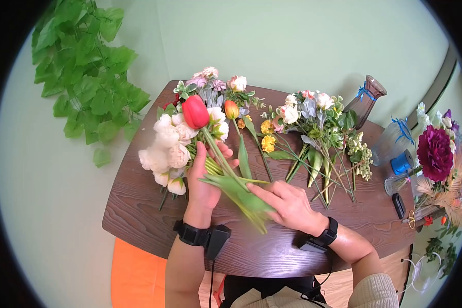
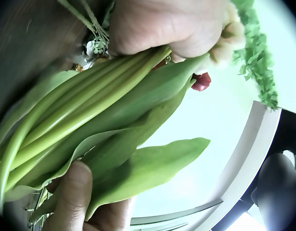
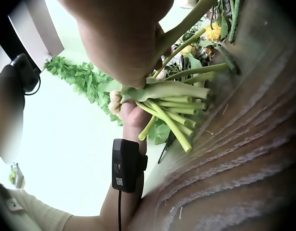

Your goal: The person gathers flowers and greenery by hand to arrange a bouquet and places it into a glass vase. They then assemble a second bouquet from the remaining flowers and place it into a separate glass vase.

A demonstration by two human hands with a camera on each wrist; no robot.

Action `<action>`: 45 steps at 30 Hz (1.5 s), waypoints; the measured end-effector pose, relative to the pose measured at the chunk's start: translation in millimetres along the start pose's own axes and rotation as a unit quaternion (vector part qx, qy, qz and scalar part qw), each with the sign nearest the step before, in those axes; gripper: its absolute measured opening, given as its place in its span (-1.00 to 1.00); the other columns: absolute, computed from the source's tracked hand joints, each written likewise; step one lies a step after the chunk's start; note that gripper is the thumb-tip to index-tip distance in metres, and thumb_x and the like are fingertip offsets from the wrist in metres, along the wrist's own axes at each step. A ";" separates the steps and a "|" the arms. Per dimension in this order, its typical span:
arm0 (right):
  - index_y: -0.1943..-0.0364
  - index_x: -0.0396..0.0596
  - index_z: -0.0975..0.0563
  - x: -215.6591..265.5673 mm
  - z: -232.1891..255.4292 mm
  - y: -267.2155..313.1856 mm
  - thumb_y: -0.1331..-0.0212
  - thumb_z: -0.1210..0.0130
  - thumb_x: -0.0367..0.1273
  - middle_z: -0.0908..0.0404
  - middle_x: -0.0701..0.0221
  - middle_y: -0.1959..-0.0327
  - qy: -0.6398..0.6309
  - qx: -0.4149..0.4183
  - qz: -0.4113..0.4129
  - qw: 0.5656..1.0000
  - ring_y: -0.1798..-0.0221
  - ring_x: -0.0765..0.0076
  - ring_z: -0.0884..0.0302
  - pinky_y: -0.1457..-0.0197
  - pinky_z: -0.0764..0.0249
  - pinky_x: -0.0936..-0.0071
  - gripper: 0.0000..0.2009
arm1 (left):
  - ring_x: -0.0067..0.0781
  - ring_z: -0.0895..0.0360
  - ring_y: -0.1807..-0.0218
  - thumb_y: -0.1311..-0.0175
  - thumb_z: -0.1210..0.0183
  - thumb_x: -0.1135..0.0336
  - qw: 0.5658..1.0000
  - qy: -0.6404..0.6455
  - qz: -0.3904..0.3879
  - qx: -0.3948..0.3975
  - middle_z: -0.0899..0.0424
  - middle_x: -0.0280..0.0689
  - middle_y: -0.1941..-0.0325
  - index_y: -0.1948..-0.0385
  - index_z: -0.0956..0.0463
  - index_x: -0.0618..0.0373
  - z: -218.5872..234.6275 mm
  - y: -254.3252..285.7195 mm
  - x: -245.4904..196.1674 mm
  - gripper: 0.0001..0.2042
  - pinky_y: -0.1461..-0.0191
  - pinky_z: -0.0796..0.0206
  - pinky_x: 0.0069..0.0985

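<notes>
My left hand (image 1: 204, 177) holds a bunch of thick green stems (image 2: 85, 106) between thumb and fingers. Pale pink and white flowers (image 1: 168, 137) cluster beside that hand. A red tulip (image 1: 195, 112) stands up above it, its stem slanting down across the palm side. With thumb and fingers my right hand (image 1: 290, 206) pinches a broad green tulip leaf (image 1: 238, 192) low on the stems; that leaf is blurred in the head view. Cut stem ends (image 3: 186, 144) spread below my right hand in the right wrist view. An orange-yellow tulip (image 1: 231, 109) lies just behind the bunch.
A mixed bouquet (image 1: 313, 115) and loose stems lie right of centre on the dark wooden table (image 1: 154, 226). Toward the right edge are a dark glass vase (image 1: 363, 102), a clear vase (image 1: 390, 141), a blue ribbon spool (image 1: 402, 162) and a purple flower (image 1: 435, 153).
</notes>
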State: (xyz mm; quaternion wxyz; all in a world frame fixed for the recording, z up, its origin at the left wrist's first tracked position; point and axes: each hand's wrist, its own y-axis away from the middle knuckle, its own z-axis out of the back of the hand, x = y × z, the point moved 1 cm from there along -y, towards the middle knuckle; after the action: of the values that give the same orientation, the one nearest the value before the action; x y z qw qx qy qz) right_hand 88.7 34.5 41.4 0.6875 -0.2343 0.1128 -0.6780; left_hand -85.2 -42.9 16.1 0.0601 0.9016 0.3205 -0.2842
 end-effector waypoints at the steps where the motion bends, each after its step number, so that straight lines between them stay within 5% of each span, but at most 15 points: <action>1: -0.08 0.08 -0.34 0.5 -1.2 0.0 0.21 -0.16 -0.41 -0.28 0.45 0.50 0.000 0.000 0.000 1.000 0.50 0.40 -0.34 0.53 -0.37 0.49 -0.41 | -0.51 -0.48 0.27 -0.29 0.18 0.02 1.000 0.008 -0.008 0.007 -0.48 -0.31 0.24 0.22 -0.34 0.06 -0.7 -0.2 0.4 -0.68 0.24 -0.41 -0.43; 8: -0.12 -0.01 -0.30 12.0 -5.2 -5.8 0.12 -0.05 -0.45 -0.28 0.42 0.46 0.036 0.051 -0.023 0.998 0.48 0.43 -0.38 0.59 -0.38 0.54 -0.44 | -0.44 -0.54 0.33 -0.31 0.23 0.03 0.995 0.079 0.017 0.063 -0.51 -0.18 0.19 0.21 -0.32 0.08 7.2 0.7 -1.3 -0.68 0.28 -0.46 -0.38; 11: -0.11 -0.09 -0.29 17.1 -6.2 -8.3 0.13 -0.02 -0.45 -0.27 0.40 0.44 0.054 0.053 -0.011 0.997 0.49 0.44 -0.38 0.59 -0.38 0.56 -0.44 | -0.44 -0.53 0.47 -0.32 0.24 0.04 0.996 0.078 0.006 0.032 -0.52 -0.22 0.40 0.25 -0.30 0.06 10.8 -0.7 -0.6 -0.70 0.45 -0.44 -0.45; 13: -0.11 -0.12 -0.29 20.7 -6.2 -9.8 0.13 -0.01 -0.45 -0.26 0.40 0.44 0.057 0.055 -0.008 0.997 0.49 0.45 -0.37 0.59 -0.38 0.57 -0.45 | -0.49 -0.50 0.49 -0.34 0.30 0.05 0.992 0.060 -0.026 0.110 -0.42 -0.35 0.56 0.24 -0.26 0.07 12.9 -2.5 -1.1 -0.70 0.53 -0.38 -0.54; 19: -0.05 -0.06 -0.35 24.9 -7.1 -12.1 0.12 -0.13 -0.35 -0.28 0.41 0.48 0.066 0.044 -0.023 0.997 0.50 0.41 -0.41 0.60 -0.36 0.50 -0.48 | -0.60 -0.15 0.75 -0.35 0.34 0.05 0.985 0.112 -0.002 0.128 -0.22 -0.41 0.72 0.29 -0.24 0.06 13.2 -3.9 -3.5 -0.70 0.70 -0.09 -0.65; 25: 0.01 -0.08 -0.39 3.3 13.7 -24.8 0.02 -0.14 -0.27 -0.40 0.33 0.27 -0.190 0.061 -0.040 0.979 0.37 0.33 -0.47 0.33 -0.42 0.39 -0.56 | -0.64 0.03 0.78 -0.35 0.35 0.05 0.981 0.132 0.007 0.141 -0.13 -0.44 0.75 0.33 -0.23 0.04 13.2 -5.9 -7.8 -0.70 0.74 0.04 -0.67; 27: 0.20 -0.14 -0.46 -15.4 7.4 -28.6 -0.06 -0.09 -0.26 -0.45 0.29 0.32 -0.268 0.002 -0.123 0.956 0.38 0.34 -0.49 0.30 -0.42 0.41 -0.71 | -0.65 0.03 0.78 -0.35 0.36 0.05 0.980 0.135 0.010 0.147 -0.13 -0.44 0.75 0.33 -0.23 0.04 14.8 -6.4 -7.1 -0.70 0.74 0.03 -0.67; 29: 0.36 -0.19 -0.48 -31.2 -1.1 -34.2 -0.05 -0.08 -0.30 -0.50 0.28 0.44 -0.251 -0.019 -0.231 0.940 0.41 0.30 -0.51 0.32 -0.42 0.40 -0.79 | -0.65 0.03 0.78 -0.36 0.36 0.05 0.981 0.131 0.009 0.140 -0.14 -0.45 0.74 0.32 -0.23 0.05 16.5 -7.8 -7.2 -0.71 0.73 0.03 -0.67; 35: 0.28 -0.20 -0.45 -51.4 -28.4 -27.4 0.00 -0.12 -0.30 -0.55 0.27 0.47 -0.169 0.094 -0.160 0.968 0.44 0.32 -0.53 0.35 -0.43 0.44 -0.74 | -0.65 0.03 0.77 -0.36 0.36 0.07 0.982 0.123 -0.001 0.146 -0.15 -0.45 0.72 0.32 -0.24 0.05 20.2 -10.4 -11.5 -0.71 0.73 0.02 -0.68; 40: 0.25 -0.17 -0.42 -45.5 -29.8 -32.3 0.09 -0.16 -0.15 -0.58 0.30 0.55 -0.120 0.136 -0.263 0.948 0.43 0.16 -0.53 0.35 -0.41 0.29 -0.59 | -0.65 0.02 0.77 -0.36 0.36 0.07 0.983 0.115 0.001 0.146 -0.15 -0.45 0.72 0.31 -0.24 0.05 20.4 -10.5 -12.8 -0.71 0.72 0.01 -0.67; 45: 0.28 -0.18 -0.43 -48.6 -43.5 -29.7 0.11 -0.16 -0.20 -0.56 0.34 0.57 -0.091 0.132 -0.254 0.954 0.51 0.29 -0.53 0.42 -0.40 0.39 -0.63 | -0.65 0.01 0.76 -0.36 0.37 0.07 0.984 0.114 0.002 0.138 -0.15 -0.44 0.72 0.31 -0.24 0.05 20.4 -9.9 -13.6 -0.71 0.71 -0.01 -0.67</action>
State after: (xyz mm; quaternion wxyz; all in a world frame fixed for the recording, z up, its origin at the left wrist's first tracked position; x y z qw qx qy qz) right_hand 39.4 75.9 10.1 0.5248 -0.2228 -0.1042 -0.8149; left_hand -109.6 -48.4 7.4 -0.1016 0.9283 0.2809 -0.2213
